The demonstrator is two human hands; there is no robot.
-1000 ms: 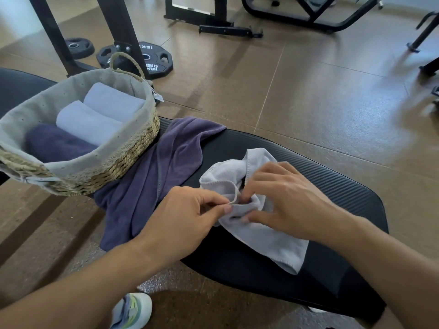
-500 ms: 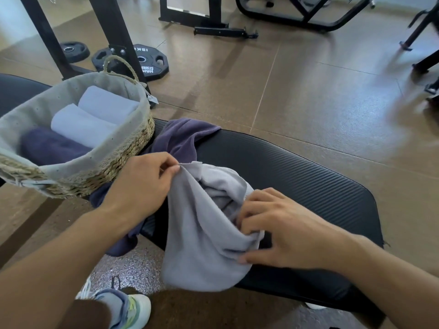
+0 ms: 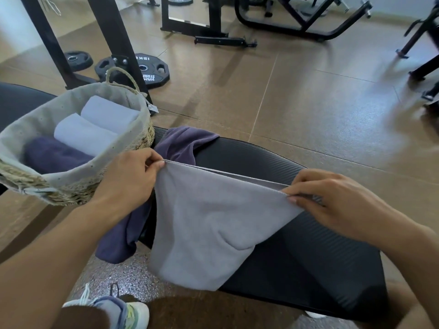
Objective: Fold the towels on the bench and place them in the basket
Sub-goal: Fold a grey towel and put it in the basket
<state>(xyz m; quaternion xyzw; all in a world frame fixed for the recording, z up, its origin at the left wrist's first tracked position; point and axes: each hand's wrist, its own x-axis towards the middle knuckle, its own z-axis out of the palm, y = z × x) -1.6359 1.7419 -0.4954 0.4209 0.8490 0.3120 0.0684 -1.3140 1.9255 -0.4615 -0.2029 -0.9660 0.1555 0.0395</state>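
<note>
A light grey towel point(image 3: 204, 224) hangs stretched between my two hands above the black bench point(image 3: 308, 257). My left hand point(image 3: 128, 179) pinches its left top corner. My right hand point(image 3: 332, 200) pinches the right top corner. A dark purple towel point(image 3: 180, 146) lies crumpled on the bench and droops over its near edge, partly behind the grey one. The woven basket point(image 3: 133, 136) with a cloth liner stands at the left on the bench, holding two rolled light towels and one dark one.
Black weight plates point(image 3: 152, 72) and a rack's legs point(image 3: 111, 39) stand on the brown floor behind the basket. More gym frames point(image 3: 297, 22) are at the back and right. My shoe point(image 3: 114, 309) is on the floor by the bench's near edge.
The grey towel went from a bunched heap on the bench to being lifted and spread taut; my hands moved apart, the left toward the basket, the right to the right.
</note>
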